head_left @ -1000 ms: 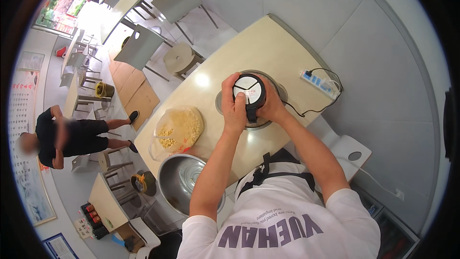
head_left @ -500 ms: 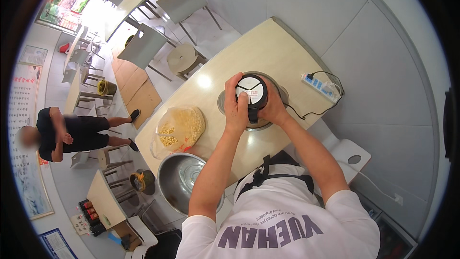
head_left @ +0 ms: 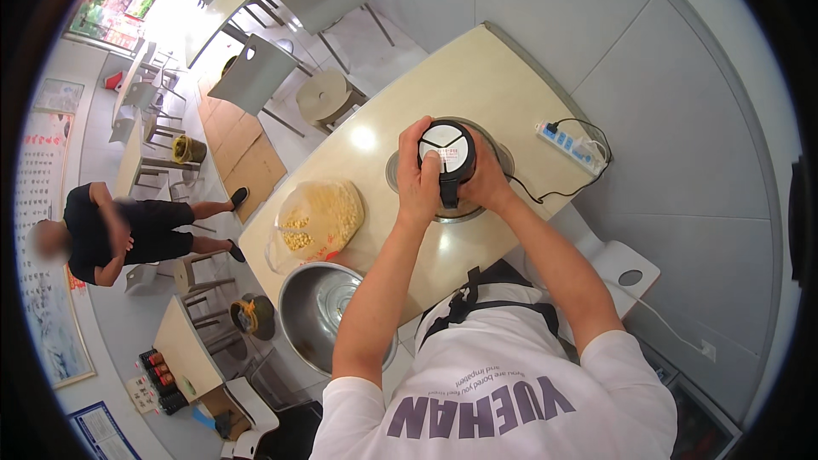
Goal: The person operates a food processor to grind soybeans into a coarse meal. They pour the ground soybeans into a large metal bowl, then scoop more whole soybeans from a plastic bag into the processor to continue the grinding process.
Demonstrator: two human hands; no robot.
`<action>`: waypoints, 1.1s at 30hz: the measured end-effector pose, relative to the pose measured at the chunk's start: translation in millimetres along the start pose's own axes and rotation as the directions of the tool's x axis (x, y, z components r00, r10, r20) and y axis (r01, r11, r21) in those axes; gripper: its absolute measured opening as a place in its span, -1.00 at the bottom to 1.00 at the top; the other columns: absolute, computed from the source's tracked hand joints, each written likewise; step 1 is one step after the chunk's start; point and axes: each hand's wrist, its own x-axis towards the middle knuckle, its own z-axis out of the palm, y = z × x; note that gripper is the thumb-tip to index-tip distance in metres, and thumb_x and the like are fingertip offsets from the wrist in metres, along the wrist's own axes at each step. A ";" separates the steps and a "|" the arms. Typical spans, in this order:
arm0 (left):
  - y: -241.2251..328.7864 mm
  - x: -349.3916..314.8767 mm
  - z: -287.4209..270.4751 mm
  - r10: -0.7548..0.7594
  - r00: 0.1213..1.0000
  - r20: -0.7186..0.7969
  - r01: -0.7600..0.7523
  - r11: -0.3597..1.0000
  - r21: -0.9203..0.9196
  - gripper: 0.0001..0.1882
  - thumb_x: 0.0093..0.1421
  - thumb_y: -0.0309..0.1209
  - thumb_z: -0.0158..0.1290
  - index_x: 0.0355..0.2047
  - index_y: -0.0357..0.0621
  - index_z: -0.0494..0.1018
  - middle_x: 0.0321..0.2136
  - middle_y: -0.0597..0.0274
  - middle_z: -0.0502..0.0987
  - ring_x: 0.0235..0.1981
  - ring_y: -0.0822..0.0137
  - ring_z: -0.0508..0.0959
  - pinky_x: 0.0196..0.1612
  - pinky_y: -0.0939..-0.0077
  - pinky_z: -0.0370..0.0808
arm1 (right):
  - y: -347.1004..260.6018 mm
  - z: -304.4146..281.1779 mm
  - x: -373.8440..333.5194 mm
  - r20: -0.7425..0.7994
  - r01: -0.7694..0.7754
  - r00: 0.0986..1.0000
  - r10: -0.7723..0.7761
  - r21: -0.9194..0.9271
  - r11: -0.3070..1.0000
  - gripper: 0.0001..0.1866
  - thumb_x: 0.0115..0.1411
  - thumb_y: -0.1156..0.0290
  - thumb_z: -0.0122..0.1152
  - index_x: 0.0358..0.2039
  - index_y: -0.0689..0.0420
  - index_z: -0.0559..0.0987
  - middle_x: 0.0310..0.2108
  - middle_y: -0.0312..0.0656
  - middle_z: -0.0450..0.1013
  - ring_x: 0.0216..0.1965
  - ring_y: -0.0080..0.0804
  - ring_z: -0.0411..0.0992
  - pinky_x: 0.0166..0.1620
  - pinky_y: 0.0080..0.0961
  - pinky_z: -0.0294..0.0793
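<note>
Both hands grip an upright black appliance [head_left: 448, 195] with a round top, a white three-part label and a handle towards me; I cannot tell its exact kind. My left hand [head_left: 418, 177] closes round its left side, thumb on the top. My right hand [head_left: 487, 177] wraps the right side, fingers partly hidden behind it. Beneath is a round metal-rimmed plate [head_left: 395, 172] at the table; the appliance's base is hidden. A black cord [head_left: 538, 203] runs from beside my right hand to a blue and white power strip [head_left: 567, 149].
Left of my hands, a clear plastic bag of yellow beans or kernels [head_left: 324, 215] sits on the cream table [head_left: 460, 77]. A large steel bowl [head_left: 298, 307] stands by its near edge. A stool [head_left: 324, 95], chairs and another person [head_left: 128, 234] are beyond; a wall is at right.
The view has shifted slightly, with the appliance and hands a little higher in it. My grip looks the same. The other person's arms have moved.
</note>
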 end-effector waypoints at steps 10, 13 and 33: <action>1.0 1.4 -1.5 -0.045 0.999 0.006 0.046 0.996 -0.072 -0.45 0.15 -0.58 -0.18 0.20 -0.33 0.26 0.11 0.07 0.38 0.15 0.25 0.38 0.26 0.40 0.26 | -1.4 0.4 0.6 -0.015 0.013 1.000 -0.014 -0.066 0.998 0.05 -0.35 0.43 0.58 0.23 0.05 0.25 0.15 -0.07 0.36 0.21 -0.07 0.31 0.24 -0.24 0.31; 1.4 1.5 -1.5 -0.065 0.998 0.010 0.065 0.993 -0.094 -0.44 0.14 -0.59 -0.18 0.21 -0.32 0.25 0.12 0.05 0.38 0.16 0.25 0.38 0.27 0.39 0.26 | 0.7 0.7 1.2 -0.013 0.014 1.000 -0.015 -0.065 0.998 0.04 -0.35 0.42 0.58 0.23 0.06 0.25 0.15 -0.08 0.36 0.20 -0.06 0.32 0.24 -0.24 0.32; 12.2 -0.4 5.4 -0.184 0.983 -0.024 0.169 0.941 -0.294 -0.36 0.18 -0.50 0.06 0.26 -0.29 0.14 0.14 -0.02 0.36 0.16 0.19 0.39 0.26 0.34 0.31 | 6.4 1.8 -3.4 -0.018 0.010 1.000 -0.011 -0.029 1.000 0.08 -0.35 0.43 0.59 0.25 0.07 0.21 0.16 -0.07 0.34 0.22 -0.08 0.29 0.27 -0.24 0.28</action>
